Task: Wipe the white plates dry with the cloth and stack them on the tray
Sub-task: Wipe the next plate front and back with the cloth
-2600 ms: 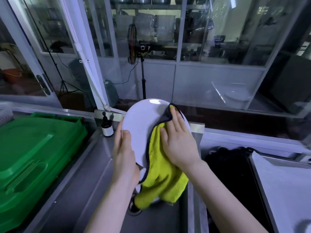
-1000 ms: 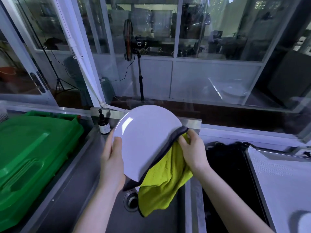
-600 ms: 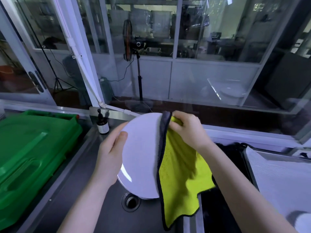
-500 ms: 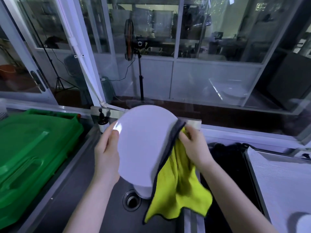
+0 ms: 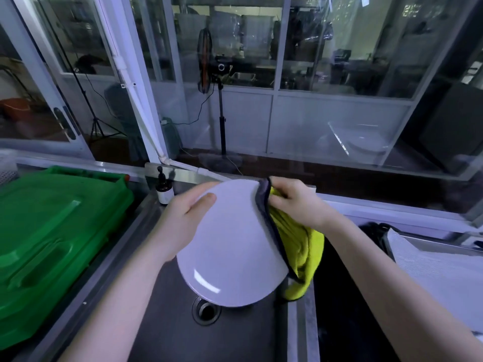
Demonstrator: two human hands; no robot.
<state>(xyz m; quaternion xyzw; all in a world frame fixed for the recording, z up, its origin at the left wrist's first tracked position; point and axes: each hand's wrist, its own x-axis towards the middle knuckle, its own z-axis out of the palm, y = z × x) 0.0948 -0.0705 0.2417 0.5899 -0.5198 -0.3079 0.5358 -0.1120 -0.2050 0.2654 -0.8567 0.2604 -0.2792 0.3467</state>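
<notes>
I hold a white plate [image 5: 232, 246] tilted over the steel sink [image 5: 167, 333]. My left hand [image 5: 183, 220] grips its upper left rim, thumb on the face and fingers behind. My right hand [image 5: 295, 202] pinches the yellow cloth with a dark edge [image 5: 298, 246] against the plate's upper right rim. The cloth hangs down behind the plate's right side. The tray [image 5: 439, 273] with a white liner lies at the right, partly cut off by the frame.
A green plastic crate lid [image 5: 52, 231] fills the left counter. A small brown pump bottle [image 5: 164, 189] stands at the sink's back edge. The sink drain [image 5: 206, 309] lies under the plate. A dark basin [image 5: 347, 296] sits right of the sink divider. Glass partitions rise behind.
The plate has turned in my hands. My right hand slid with the cloth up along the right rim to the top edge, and the cloth now hangs behind the plate.
</notes>
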